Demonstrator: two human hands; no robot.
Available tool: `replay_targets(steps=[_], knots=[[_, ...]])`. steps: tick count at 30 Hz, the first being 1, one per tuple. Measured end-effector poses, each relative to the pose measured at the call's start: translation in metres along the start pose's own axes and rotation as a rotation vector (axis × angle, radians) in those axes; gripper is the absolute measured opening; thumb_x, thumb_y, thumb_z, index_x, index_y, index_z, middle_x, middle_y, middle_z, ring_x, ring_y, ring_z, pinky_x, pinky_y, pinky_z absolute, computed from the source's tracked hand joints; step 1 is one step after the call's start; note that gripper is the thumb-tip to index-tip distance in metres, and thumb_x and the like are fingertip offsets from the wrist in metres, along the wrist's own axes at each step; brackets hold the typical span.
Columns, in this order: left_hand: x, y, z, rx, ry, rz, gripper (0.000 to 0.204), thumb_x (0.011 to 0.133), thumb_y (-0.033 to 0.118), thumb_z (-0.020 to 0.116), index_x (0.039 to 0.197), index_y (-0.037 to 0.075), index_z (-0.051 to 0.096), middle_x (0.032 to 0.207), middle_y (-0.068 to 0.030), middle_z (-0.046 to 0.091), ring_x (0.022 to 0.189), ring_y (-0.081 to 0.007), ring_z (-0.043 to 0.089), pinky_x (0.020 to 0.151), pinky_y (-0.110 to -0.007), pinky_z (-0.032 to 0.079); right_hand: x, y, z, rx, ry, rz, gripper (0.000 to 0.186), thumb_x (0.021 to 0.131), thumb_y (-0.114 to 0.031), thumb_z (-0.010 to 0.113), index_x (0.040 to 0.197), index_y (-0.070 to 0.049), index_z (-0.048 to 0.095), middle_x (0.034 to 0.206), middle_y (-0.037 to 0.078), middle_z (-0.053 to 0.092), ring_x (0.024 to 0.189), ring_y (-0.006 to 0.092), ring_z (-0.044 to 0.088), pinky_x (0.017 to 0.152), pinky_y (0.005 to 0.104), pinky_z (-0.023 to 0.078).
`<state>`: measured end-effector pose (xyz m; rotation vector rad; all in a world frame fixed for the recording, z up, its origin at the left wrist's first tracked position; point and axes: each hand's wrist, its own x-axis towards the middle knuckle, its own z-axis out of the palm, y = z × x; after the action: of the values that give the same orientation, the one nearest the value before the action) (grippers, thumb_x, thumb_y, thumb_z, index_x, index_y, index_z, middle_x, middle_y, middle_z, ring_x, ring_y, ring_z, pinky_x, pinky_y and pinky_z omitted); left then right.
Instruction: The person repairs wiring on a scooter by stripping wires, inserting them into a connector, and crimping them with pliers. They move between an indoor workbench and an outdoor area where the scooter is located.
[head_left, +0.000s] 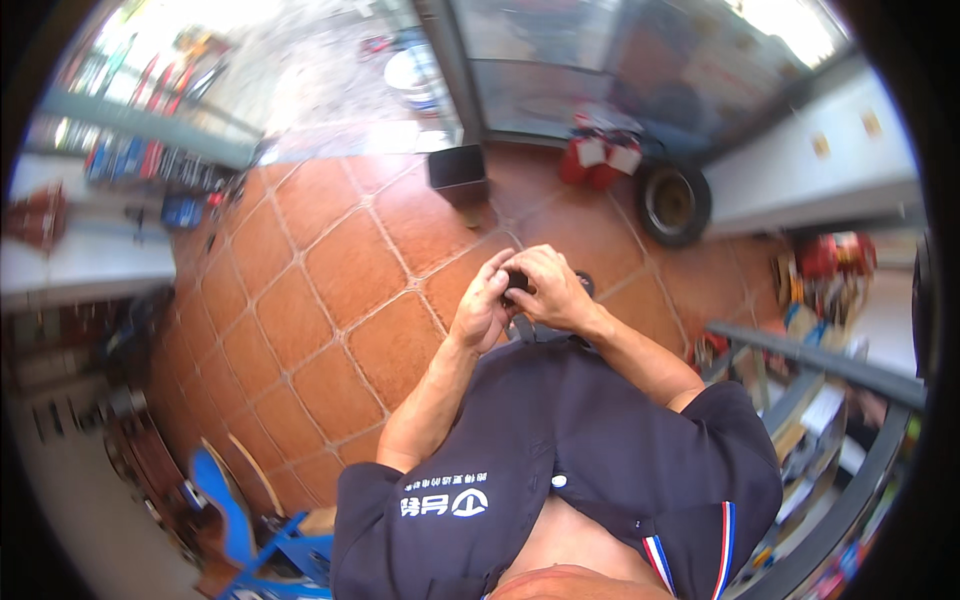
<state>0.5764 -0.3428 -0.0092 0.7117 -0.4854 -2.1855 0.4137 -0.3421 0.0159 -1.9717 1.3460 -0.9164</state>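
Both my hands meet in front of my dark shirt, above the tiled floor. Between them sits a small black object (516, 283), mostly covered by fingers, so its kind cannot be made out. My left hand (484, 305) has its fingers and thumb closed on the object's left side. From the right, my right hand (550, 284) curls over it, fingertips touching the top and near side.
Ahead on the terracotta floor (375, 255) stands a black bin (458, 172). A tyre (673, 203) leans by the right wall near red-and-white boxes (600, 160). A metal-framed rack (820, 360) is close on my right; blue metal parts (225, 495) lie at lower left.
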Motion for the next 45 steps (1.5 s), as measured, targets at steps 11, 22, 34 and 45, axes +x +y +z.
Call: replay_targets(steps=[11,22,34,45], knots=[[-0.01,0.131,-0.13,-0.328,0.279,0.434,0.036,0.096,0.022,0.053,0.128,0.007,0.047,0.115,-0.0125,0.06,0.098,-0.0229,0.062,0.08,-0.037,0.054,0.217,-0.005,0.151,0.722,-0.53,0.214,0.029,0.085,-0.008,0.066,0.111,-0.001,0.056,0.098,0.011,0.064,0.094,0.0193,0.063,0.078,0.033,0.052],[0.017,0.31,-0.252,-0.352,0.855,0.782,0.027,0.091,0.002,0.045,0.117,0.006,0.052,0.104,-0.0161,0.067,0.08,-0.0235,0.065,0.067,-0.032,0.053,0.499,-0.028,0.251,0.635,-0.689,-0.073,0.03,0.085,-0.004,0.067,0.113,-0.001,0.057,0.098,0.007,0.064,0.092,0.0137,0.063,0.082,0.0287,0.051],[0.054,0.495,-0.435,-0.375,1.068,0.571,0.022,0.088,-0.002,0.047,0.107,0.003,0.057,0.091,-0.0153,0.066,0.072,-0.0233,0.064,0.058,-0.031,0.054,0.676,-0.026,0.341,0.528,-0.53,0.239,0.031,0.087,-0.004,0.063,0.117,0.0,0.055,0.098,0.01,0.066,0.092,0.0157,0.064,0.08,0.0305,0.052],[0.222,0.794,-0.49,0.21,0.546,0.43,0.027,0.094,0.009,0.052,0.121,0.009,0.054,0.098,-0.011,0.067,0.07,-0.0119,0.06,0.055,-0.023,0.049,0.829,-0.003,0.346,0.531,-0.221,0.377,0.038,0.088,-0.008,0.065,0.122,0.001,0.053,0.09,0.004,0.063,0.082,0.0073,0.06,0.072,0.0233,0.048]])
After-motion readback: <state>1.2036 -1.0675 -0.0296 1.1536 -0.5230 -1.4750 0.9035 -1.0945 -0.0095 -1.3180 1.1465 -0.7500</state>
